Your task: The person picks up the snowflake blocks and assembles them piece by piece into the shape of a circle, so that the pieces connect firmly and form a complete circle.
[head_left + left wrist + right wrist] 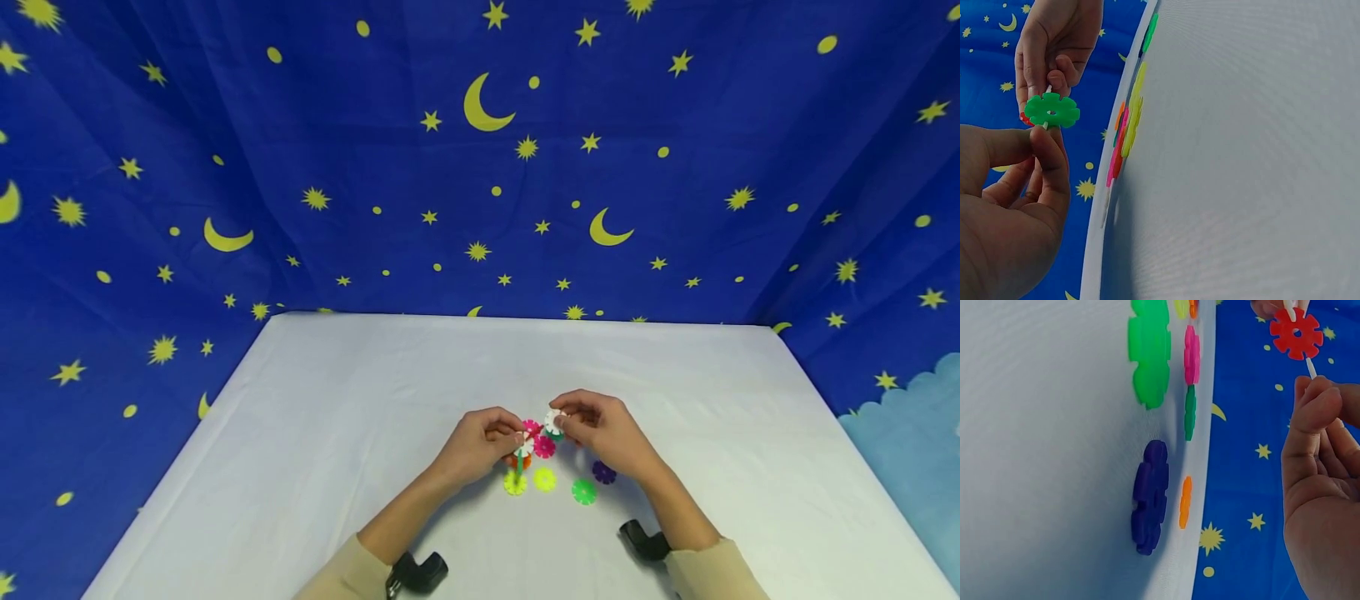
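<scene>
Between finger and thumb, my left hand (480, 443) pinches a white notched plastic disc (523, 447). A green notched disc (1063, 112) and a red one (1298, 335) are joined to it edge-on. My right hand (603, 429) pinches another white notched disc (553, 421), seen nearly on edge in the right wrist view, close to the red disc. Whether these two touch, I cannot tell. Both hands are raised above the table, with fingertips close together. Fingers partly hide both white discs.
Loose discs lie on the white table (360, 375): pink (545, 447), orange (1185, 502), yellow (545, 479), green (584, 492) and purple (1151, 497) among them. Black objects (422, 573) sit beside each forearm. A blue starry cloth (420, 167) rises behind.
</scene>
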Available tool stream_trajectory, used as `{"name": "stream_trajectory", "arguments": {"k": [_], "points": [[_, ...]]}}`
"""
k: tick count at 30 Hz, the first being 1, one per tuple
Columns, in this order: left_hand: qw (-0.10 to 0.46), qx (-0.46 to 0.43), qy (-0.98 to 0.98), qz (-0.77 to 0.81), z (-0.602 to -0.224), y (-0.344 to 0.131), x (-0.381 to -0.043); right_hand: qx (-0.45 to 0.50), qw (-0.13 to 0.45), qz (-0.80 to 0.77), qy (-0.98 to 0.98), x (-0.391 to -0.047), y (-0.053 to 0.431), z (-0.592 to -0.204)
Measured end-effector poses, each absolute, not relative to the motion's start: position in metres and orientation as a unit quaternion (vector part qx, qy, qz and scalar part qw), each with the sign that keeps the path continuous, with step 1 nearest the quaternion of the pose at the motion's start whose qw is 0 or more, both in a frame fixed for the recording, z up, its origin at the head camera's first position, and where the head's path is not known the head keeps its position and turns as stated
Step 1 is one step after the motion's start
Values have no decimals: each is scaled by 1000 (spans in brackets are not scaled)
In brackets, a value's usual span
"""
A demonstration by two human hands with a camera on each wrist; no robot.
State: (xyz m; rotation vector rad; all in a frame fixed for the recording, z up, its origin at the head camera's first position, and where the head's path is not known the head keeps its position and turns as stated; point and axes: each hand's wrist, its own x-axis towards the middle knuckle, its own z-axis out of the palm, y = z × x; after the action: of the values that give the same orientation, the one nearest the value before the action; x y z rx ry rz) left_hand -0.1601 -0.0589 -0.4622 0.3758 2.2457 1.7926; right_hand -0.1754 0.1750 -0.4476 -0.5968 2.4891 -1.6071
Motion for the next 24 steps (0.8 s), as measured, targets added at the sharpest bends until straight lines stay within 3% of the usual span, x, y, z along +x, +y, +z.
{"name": "stream_trajectory", "arguments": {"k": [24], "points": [[93, 149, 785, 595, -467, -59, -160, -220, 46, -529, 818, -172, 166, -451]]}}
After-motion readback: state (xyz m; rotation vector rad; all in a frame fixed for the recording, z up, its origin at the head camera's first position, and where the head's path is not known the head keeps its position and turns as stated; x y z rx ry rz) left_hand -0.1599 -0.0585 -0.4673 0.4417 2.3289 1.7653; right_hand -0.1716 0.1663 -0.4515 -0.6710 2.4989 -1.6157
